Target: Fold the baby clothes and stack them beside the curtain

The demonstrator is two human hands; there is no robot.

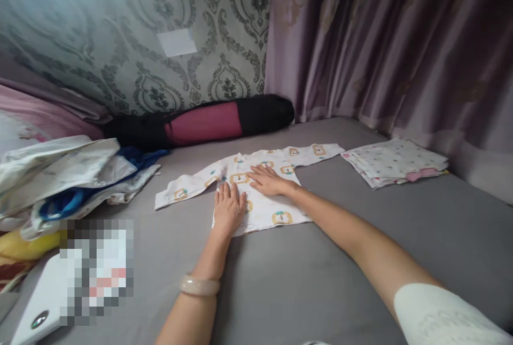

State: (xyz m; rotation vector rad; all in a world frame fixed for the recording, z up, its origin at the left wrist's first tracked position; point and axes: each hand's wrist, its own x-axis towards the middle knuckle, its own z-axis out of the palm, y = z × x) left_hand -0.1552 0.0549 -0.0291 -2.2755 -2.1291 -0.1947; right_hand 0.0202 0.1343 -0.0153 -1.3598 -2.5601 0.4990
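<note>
Left hand point(230, 207) and right hand point(267, 179) lie on the shirt point(262, 210), fingers slightly parted, gripping nothing; smooth outward from them.

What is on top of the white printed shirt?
The left hand and right hand lie palm-down on the shirt. Any print directly under them is covered and cannot be seen.

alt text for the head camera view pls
A person's left hand and right hand rest on a white printed long-sleeved fabric shirt, spread on a grey fabric sheet between a loose multicoloured clothes pile and folded white patterned fabric.
</note>
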